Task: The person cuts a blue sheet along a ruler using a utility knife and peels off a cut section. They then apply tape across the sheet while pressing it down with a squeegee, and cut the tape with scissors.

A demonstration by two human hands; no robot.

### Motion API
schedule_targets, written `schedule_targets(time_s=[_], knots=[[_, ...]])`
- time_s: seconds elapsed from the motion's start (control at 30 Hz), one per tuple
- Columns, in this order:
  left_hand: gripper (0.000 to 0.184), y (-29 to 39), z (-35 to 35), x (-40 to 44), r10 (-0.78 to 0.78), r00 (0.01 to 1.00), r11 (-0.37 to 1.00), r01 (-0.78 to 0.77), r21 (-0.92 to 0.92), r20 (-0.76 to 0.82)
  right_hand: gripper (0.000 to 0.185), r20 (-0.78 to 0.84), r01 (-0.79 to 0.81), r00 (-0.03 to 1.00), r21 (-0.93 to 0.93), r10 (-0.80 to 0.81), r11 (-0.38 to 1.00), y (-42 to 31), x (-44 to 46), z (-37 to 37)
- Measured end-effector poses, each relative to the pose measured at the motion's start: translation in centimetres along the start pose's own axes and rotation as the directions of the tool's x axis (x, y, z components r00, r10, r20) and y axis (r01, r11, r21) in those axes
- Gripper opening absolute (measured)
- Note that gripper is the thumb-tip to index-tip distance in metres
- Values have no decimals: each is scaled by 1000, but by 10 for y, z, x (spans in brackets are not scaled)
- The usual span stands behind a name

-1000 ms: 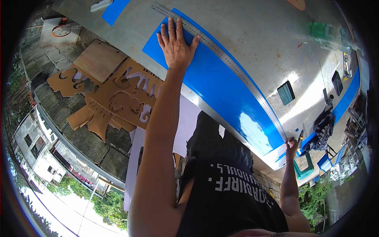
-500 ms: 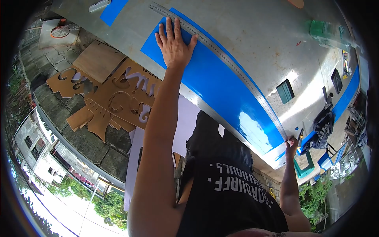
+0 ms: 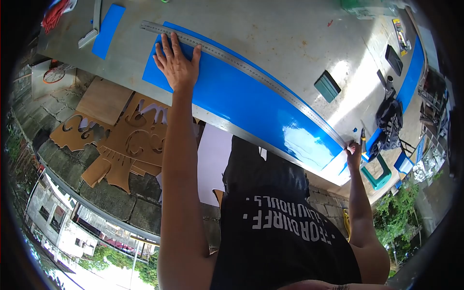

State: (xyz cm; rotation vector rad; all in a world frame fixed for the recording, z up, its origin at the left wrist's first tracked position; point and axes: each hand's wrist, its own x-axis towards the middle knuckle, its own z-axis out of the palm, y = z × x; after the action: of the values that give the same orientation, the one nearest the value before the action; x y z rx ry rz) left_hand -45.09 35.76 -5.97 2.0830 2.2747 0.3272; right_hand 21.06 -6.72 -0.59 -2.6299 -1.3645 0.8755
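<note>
A long steel ruler [image 3: 261, 76] lies along the far edge of a glossy blue sheet [image 3: 232, 92], with a narrow blue strip showing beyond it. My left hand [image 3: 178, 67] rests flat, fingers spread, on the sheet near its left end, fingertips reaching the ruler. At the ruler's right end, my right hand [image 3: 354, 150] has its fingers closed around the tip. Just beyond that hand lies what looks like a yellow-and-black utility knife [image 3: 363, 137]. The sheet's right end meets a white patch [image 3: 340, 169] by the table edge.
On the grey table [image 3: 270, 29] are a dark green flat scraper-like piece [image 3: 327, 87], a dark phone-like slab [image 3: 394, 60], a black bag [image 3: 388, 116] and a blue strip [image 3: 108, 31]. Cut brown boards [image 3: 130, 135] lie on the ground below; a green stool [image 3: 379, 176] stands right.
The head view has shifted, so the table's contents appear further left and the red item at upper left has come into view. Both hands keep their places on the ruler and sheet.
</note>
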Motion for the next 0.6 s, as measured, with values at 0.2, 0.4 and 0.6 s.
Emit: schedule_targets(time_s=[0.2,0.4,0.6], knots=[[92,-17,9,5,73,997,989,-76,-124,-24,35,-89,-3,996,-34,0,999,-27,-9,-1],[86,-3,-31,-25,147,988,984,-152,-93,-54,30,-120,-22,993,28,25,999,-39,-21,-5],[70,148,-78,-185,330,895,940,-281,-194,300,26,-197,92,978,97,-71,991,-24,-32,4]])
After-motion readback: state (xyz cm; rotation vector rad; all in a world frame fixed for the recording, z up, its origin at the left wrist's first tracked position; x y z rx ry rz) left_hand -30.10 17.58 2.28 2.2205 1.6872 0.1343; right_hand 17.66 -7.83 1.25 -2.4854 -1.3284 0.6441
